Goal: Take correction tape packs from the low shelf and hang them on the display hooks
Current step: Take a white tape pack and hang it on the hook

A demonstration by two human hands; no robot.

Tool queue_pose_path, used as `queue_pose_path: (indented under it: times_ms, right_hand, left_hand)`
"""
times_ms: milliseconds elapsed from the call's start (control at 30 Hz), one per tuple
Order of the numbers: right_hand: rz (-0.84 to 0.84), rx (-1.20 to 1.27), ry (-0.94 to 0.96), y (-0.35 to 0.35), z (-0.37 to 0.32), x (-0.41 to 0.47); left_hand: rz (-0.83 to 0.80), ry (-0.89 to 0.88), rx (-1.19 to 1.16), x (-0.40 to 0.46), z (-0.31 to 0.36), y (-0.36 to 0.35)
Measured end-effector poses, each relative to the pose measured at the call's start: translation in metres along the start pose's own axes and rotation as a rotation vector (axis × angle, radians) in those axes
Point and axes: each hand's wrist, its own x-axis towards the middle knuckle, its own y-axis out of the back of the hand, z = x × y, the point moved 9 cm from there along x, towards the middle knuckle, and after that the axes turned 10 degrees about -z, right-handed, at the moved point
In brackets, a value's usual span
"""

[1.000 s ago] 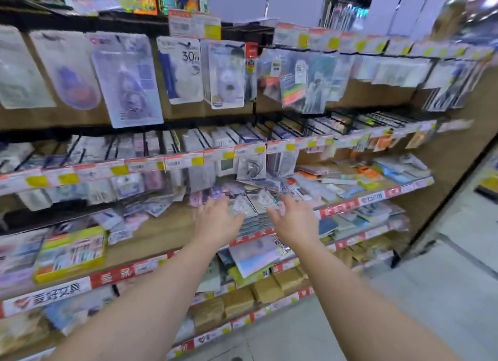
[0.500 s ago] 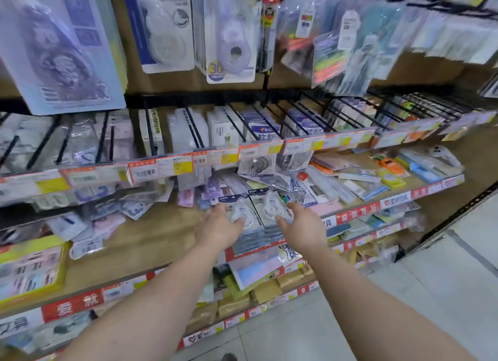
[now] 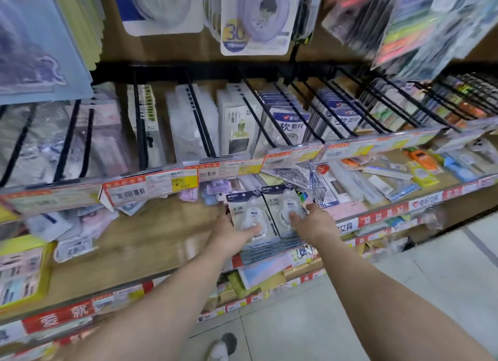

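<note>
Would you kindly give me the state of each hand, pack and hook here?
Left hand: gripping the left pack.
Right hand: gripping the right pack.
Left pack: held, above the low shelf.
Right pack: held beside it.
Display hooks: loaded, blurred.

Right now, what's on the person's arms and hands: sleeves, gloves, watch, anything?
Nothing worn: the left hand and right hand are bare, no gloves, rings or watch showing. Both forearms are bare up to the frame edge, so no sleeve is in view.
</note>
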Motion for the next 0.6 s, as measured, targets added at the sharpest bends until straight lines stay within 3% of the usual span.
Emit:
queue_pose_path:
  times_ms: [233,400,600]
  right_hand:
    - [-0.061,0.179,0.007,-0.002,0.001,0.002]
    - [-0.068,0.417,0.091,-0.005,0.003,-0.009]
    - [-0.111,0.497,0.223,-0.011,0.006,-0.032]
  left_hand:
    - [0.001,0.019,-0.015,0.002,-0.004,0.001]
    - [0.065,0.001,-0.115,-0.012,-0.006,0.005]
    - [0.122,-0.039,-0.266,-0.05,-0.008,0.004]
